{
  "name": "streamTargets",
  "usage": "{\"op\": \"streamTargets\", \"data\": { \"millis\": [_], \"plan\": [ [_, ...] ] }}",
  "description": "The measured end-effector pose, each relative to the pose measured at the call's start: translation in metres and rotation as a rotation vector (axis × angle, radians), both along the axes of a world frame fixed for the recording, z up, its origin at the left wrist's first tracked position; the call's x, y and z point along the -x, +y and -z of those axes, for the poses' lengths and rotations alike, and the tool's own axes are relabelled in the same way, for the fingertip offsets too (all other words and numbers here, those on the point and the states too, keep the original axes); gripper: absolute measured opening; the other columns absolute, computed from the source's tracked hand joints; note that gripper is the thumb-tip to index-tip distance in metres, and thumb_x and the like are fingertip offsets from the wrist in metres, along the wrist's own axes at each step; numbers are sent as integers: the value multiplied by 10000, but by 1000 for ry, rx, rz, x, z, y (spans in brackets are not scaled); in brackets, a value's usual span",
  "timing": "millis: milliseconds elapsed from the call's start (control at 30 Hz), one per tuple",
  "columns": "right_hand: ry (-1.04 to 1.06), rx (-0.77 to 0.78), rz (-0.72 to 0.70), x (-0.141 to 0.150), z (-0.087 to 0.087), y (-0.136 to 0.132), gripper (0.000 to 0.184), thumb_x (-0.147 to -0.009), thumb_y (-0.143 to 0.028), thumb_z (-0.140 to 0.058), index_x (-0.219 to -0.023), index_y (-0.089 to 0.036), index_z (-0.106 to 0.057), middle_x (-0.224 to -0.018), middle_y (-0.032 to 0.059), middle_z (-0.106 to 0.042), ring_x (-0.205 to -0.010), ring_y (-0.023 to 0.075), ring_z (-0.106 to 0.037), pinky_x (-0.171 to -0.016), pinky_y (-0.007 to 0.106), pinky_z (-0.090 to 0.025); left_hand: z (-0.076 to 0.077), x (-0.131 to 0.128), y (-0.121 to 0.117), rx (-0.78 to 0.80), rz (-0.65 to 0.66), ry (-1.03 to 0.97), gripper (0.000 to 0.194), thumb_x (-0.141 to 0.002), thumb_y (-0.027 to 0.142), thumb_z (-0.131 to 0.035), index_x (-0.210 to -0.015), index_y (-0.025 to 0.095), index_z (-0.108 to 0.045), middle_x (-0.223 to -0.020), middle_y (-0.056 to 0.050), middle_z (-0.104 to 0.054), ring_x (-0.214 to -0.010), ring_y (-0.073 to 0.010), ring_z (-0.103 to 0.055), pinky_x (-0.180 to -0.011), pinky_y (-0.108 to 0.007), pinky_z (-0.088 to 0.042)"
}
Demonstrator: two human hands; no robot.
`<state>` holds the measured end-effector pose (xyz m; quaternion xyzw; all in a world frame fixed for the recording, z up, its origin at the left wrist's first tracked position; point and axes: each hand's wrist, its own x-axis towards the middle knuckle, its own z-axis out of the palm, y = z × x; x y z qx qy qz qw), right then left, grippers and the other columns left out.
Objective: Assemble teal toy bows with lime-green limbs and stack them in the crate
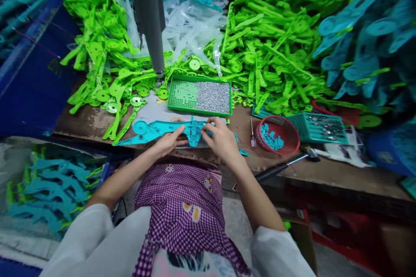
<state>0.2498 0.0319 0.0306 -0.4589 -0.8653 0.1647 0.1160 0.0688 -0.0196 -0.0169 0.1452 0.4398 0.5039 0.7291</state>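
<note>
Scuffed brown bench [85,126]; turquoise part [162,128] long, ribbed, tapering; round disc [140,127].

The long turquoise part with a round end [162,127] looked like smooth, faintly glossy plastic, as did the heaped lime-green, arm-shaped pieces [276,39]. Small silvery bits [214,95] in the green perforated plastic tray [182,91] glinted like metal. The brown bench [85,122] looked like scuffed wood, the purple checked apron [182,190] matt cloth.

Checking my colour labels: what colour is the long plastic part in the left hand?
The long plastic part is turquoise blue, seen best in the head view.
</note>
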Motion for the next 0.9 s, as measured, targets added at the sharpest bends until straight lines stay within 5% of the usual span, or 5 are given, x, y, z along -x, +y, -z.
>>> {"op": "streamTargets", "data": {
  "millis": [267,533,900],
  "plan": [
    [22,24,36,1,4,-8,208,-919,-319,-473,-899,-209,-649,-1020,80,-595,-823,201,-573,-624,310,-385,-4,6,0,-54,22,-52,255,-718,223,-785,-957,166,-716,-983,-84,-740,-1039,-276,-662,-941,-444,-511],
    [-43,18,99,12,-2,-15,207,-911,-304,-497,-833,-214,-666,-926,46,-607,-754,170,-553,-584,301,-290,-1,7,2,-23,144,55,342,-608,311,-859,-876,135,-741,-943,-70,-750,-1001,-251,-664,-1023,-426,-433],
    [-25,-216,80,0,10,-31,219,-952,-313,-450,-1022,-187,-614,-963,86,-669,-911,231,-590,-900,389,-299,6,4,2,-109,63,93,357,-629,311,-844,-904,120,-720,-929,-81,-736,-984,-245,-653,-994,-427,-440]
  ]
}}
